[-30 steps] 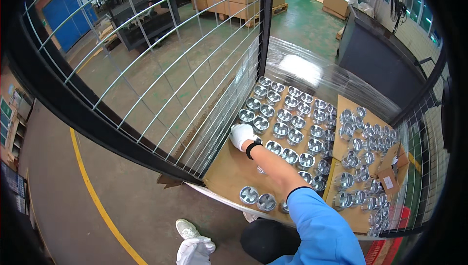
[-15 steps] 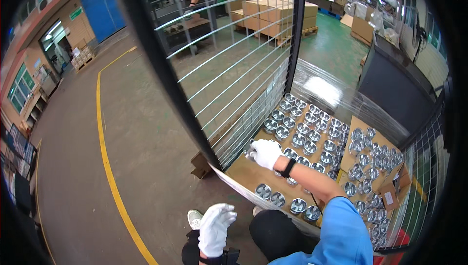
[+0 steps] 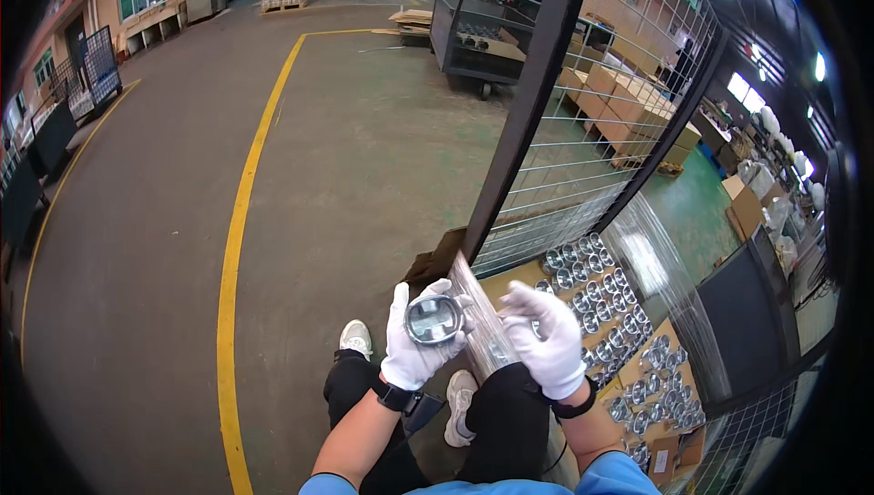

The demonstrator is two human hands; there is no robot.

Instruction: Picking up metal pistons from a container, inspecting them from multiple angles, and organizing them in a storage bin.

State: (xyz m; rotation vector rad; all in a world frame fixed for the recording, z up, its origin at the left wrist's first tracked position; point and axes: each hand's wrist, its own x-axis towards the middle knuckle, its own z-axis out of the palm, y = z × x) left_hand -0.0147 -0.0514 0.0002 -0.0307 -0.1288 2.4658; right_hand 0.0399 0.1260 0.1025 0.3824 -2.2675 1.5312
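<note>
Your gloved left hand [image 3: 414, 349] grasps a round metal part [image 3: 434, 319], shiny face up, in front of your knees. Your gloved right hand [image 3: 546, 345] hovers just beside it, fingers loosely curled, holding nothing. Below right, more parts [image 3: 601, 299] sit in rows on cardboard [image 3: 514, 275] inside the wire cage [image 3: 583, 176].

Cardboard sheet [image 3: 669, 342] — rows of metal parts [image 3: 596, 290]

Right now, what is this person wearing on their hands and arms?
Both the left hand and the right hand wear white fabric gloves. A black wristwatch sits on the left wrist, a black band on the right. Short blue sleeves end above the elbows, leaving the forearms uncovered.
</note>
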